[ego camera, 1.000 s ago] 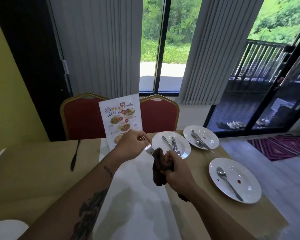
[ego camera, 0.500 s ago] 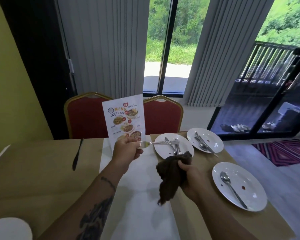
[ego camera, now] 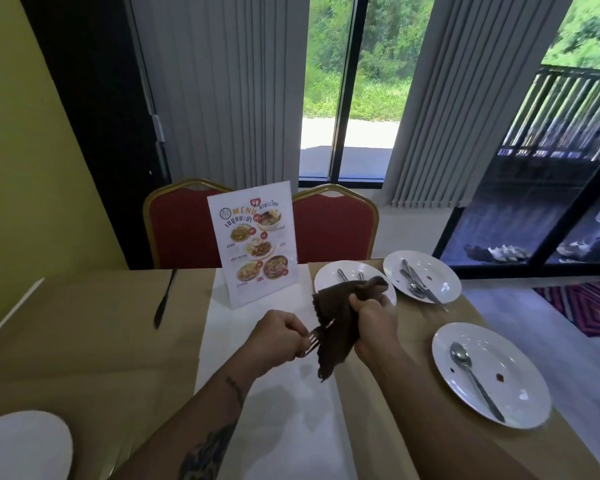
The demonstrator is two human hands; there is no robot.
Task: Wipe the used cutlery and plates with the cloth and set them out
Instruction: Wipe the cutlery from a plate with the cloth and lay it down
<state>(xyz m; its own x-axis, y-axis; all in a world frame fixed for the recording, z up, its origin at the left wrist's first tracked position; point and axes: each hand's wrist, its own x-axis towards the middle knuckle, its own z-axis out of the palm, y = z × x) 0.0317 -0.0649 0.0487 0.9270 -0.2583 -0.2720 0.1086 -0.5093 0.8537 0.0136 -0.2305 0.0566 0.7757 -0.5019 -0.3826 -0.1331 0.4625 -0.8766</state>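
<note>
Left grip (ego camera: 281, 336) is clenched on the tine end of the fork (ego camera: 313, 341), above the white runner (ego camera: 257, 393) at mid-worktop (ego camera: 84, 341). The handle runs up into the brown cloth (ego camera: 336, 327), which the right grip (ego camera: 371, 317) holds bunched.

Risks:
- The fork is pinched by its narrow, slick end, so a hard pull through the cloth could tug it free onto the worktop.
- The right forearm passes near the stained plate (ego camera: 513, 403) by the right edge; a wide elbow swing could push it off.

Count:
- Plates: four. Stained plate, middle plate (ego camera: 326, 282) partly behind the cloth, far plate (ego camera: 437, 268), corner plate (ego camera: 21, 445) at the near left.
- Cutlery: one fork in hand and one spoon (ego camera: 465, 362) on the stained plate. Two handles show on the middle plate. The far plate holds a cluster, likely three — hard to separate.
- One dark knife (ego camera: 163, 299) lies alone toward the far left.
- One cloth.
</note>
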